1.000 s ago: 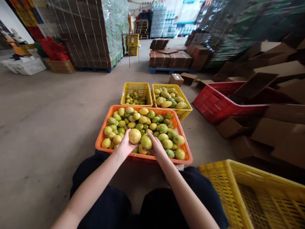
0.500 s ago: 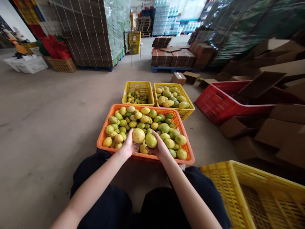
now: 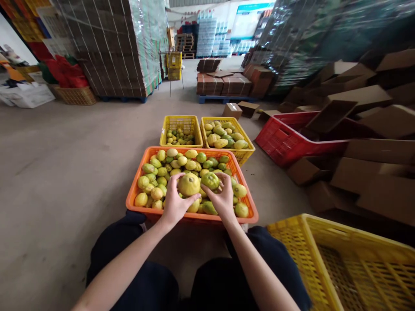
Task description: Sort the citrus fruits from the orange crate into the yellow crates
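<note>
My left hand [image 3: 177, 199] grips a round yellow papaya-like fruit [image 3: 189, 185], its stem end turned up toward me. In my right hand [image 3: 223, 195] is a smaller green, ribbed papaya-like fruit [image 3: 210, 180], held between thumb and fingers. The two fruits are side by side above an orange crate [image 3: 132, 190], which holds many similar yellow and green fruits [image 3: 157, 193]. My hands partly cover the fruit in the crate's near middle.
Behind the orange crate stand two yellow crates [image 3: 163, 129] [image 3: 246, 153] with fruit. A red crate [image 3: 279, 144] and cardboard boxes [image 3: 372, 172] lie to the right. Near my right knee is another yellow crate [image 3: 306, 246]. Wrapped pallet stacks [image 3: 100, 47] rise farther back.
Both hands have lifted and turned their fruits so the stem ends face up toward me. The camera view has shifted slightly to the right and upward.
</note>
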`<state>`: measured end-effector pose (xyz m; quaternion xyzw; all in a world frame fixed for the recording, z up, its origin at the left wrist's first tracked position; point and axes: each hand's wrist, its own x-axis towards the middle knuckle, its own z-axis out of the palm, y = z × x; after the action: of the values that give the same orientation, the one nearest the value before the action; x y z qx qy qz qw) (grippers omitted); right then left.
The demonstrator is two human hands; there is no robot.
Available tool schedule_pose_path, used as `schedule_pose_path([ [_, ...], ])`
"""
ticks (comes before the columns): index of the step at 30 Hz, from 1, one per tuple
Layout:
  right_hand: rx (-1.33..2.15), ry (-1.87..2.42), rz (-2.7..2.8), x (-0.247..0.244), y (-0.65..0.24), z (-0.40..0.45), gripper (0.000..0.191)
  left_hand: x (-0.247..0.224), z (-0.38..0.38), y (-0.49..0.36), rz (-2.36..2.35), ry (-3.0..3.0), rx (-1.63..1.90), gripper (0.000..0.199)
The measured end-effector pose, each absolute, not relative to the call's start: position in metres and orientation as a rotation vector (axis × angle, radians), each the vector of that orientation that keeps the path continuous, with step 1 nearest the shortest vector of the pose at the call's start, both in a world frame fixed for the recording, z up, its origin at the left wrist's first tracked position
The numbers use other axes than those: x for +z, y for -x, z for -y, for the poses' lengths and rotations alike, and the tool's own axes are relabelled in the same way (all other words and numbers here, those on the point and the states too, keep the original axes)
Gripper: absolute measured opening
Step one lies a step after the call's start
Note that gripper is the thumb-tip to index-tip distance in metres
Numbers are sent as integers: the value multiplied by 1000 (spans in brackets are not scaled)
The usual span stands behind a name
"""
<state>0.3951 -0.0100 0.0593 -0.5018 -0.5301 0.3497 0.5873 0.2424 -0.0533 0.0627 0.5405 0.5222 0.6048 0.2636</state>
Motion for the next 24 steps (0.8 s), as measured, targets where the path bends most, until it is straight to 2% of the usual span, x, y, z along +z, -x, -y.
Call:
schedule_pose_path([
  [4,478,1076,1444,59,-401,11,46,54,50,-241,-1436,-1838,1717,57],
  [7,392,1026,1500,60,-404,13,46,55,49,-242,-1421,-1827,1705,56],
  [15,727,1107,1294,75,-399,24,53,80,57,-237,-1277,-1446,1603,45],
  [24,772,1096,1336,79,-398,28,54,82,54,-231,-1284,-1410,1601,49],
])
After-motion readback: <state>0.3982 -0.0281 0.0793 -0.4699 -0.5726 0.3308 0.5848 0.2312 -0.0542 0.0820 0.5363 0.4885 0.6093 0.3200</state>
